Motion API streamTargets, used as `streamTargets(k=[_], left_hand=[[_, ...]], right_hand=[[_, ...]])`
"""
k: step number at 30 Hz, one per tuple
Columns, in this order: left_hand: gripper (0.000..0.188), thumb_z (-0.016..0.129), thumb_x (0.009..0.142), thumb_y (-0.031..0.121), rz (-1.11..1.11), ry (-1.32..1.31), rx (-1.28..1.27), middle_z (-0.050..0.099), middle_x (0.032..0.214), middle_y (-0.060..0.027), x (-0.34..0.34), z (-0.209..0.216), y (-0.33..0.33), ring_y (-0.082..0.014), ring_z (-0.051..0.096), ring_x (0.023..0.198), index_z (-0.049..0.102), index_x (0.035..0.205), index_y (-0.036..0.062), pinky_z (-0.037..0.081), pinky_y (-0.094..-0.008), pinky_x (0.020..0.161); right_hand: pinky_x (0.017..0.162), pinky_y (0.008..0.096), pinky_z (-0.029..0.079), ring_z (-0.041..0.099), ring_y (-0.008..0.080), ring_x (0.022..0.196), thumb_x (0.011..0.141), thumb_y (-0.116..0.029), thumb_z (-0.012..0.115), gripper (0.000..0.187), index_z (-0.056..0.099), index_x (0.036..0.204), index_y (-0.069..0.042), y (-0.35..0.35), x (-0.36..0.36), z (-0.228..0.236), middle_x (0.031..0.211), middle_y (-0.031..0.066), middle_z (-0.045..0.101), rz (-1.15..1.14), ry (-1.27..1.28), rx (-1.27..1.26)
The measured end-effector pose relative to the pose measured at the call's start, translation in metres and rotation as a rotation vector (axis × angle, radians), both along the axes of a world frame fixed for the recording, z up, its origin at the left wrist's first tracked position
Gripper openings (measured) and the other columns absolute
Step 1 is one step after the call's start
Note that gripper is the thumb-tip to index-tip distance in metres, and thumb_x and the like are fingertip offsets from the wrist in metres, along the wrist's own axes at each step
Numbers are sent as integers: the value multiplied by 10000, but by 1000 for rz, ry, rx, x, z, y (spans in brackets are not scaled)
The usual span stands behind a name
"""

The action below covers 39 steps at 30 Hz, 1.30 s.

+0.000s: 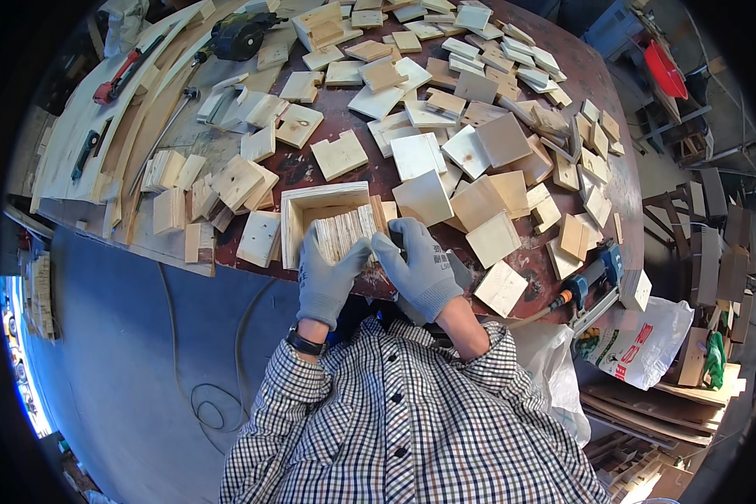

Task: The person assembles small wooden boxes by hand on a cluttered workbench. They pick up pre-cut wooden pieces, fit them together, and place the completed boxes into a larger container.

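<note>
At the table's near edge, an open wooden box (291,220) holds a row of thin plywood pieces (341,227) standing on edge. My left hand (328,281), in a grey glove, grips the near left end of this row, its thumb pressed along the front. From the right, my gloved right hand (422,270) closes its thumb and fingers on the row's right end. Part of the box and the pieces under my fingers are hidden by the gloves. A darker brown strip (379,217) stands at the right end of the row.
Loose wood blocks (479,151) cover most of the dark red table. More blocks (242,181) lie left of the box. A blue-and-orange air tool (592,275) rests at the right edge, a black tool (242,35) at the far left. A cable (214,407) trails on the floor.
</note>
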<state>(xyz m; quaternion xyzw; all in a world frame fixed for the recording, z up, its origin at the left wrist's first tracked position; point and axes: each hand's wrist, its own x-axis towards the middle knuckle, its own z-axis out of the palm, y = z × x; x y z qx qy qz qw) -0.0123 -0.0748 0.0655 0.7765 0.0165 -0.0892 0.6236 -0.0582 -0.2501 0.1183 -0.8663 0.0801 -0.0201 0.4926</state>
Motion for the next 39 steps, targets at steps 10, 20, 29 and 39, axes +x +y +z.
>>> streamTargets(k=[10,20,29,39], left_hand=[[771,779,936,203,-81,-14,-146,594,1357,-201,-26,12,12,-244,652,1189,336,1510,-61,558,-372,982],[920,918,792,264,-103,-326,115,598,1350,-136,-28,-2,8,-243,629,1187,402,1511,12,532,-394,1034],[888,915,769,264,-75,-323,187,569,1374,-186,-34,-20,15,-317,582,1239,454,1482,4,481,-442,1055],[899,894,798,264,-46,-386,200,528,1420,-201,-43,-16,15,-333,545,1286,416,1512,1,445,-453,1098]], right_hand=[[970,477,521,638,435,1157,995,-462,630,684,467,1482,-10,5,0,-7,1275,295,608,37,-10,-116],[935,456,549,710,413,1041,1023,-346,589,575,510,1460,20,-15,12,-14,1163,290,704,-10,36,33],[811,484,557,715,424,877,999,-190,549,416,586,1358,15,-52,-7,13,990,285,707,-288,-19,-164],[901,498,520,668,421,983,957,-140,545,351,686,1263,-41,-107,-30,-28,1084,241,703,-335,-220,-370]])
